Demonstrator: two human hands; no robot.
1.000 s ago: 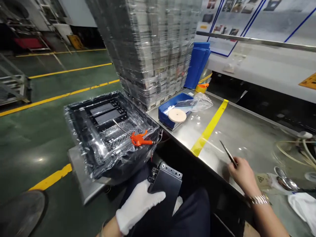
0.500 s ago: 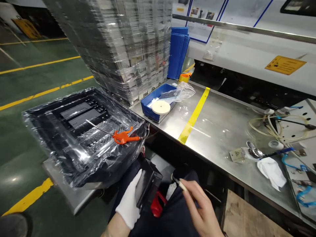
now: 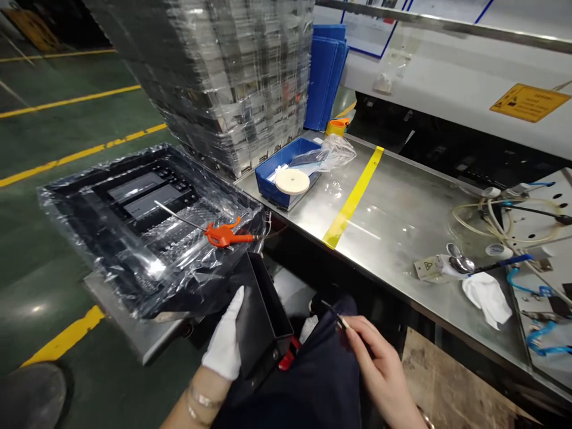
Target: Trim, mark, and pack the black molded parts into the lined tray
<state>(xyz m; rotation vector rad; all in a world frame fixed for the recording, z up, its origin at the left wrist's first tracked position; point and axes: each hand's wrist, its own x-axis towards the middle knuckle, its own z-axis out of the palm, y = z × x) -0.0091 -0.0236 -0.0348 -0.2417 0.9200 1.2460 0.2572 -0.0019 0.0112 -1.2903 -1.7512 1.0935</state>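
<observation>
My left hand point(image 3: 224, 342), in a white glove, grips the side of a black open-topped box-like part point(image 3: 256, 316) above my lap. The part is tilted, with its narrow opening facing up and a small round hole in its end face. My bare right hand point(image 3: 378, 363) pinches a thin dark stick-like tool point(image 3: 333, 311) between thumb and fingertips, apart from the part. The tool's exact kind is too small to make out. A red object point(image 3: 289, 353) shows partly behind the part, near my legs.
At left stands a plastic-lined black tray point(image 3: 89, 250) with an orange air blow gun point(image 3: 223, 234) on it. The steel table point(image 3: 393, 232) carries a blue bin point(image 3: 272, 193), a cream disc point(image 3: 292, 181) and a white glove point(image 3: 487, 298). A wrapped stack point(image 3: 250, 71) rises behind.
My left hand has turned and lifted the black part so its opening shows. My right hand has shifted slightly right, and the dark tool is now seen more plainly.
</observation>
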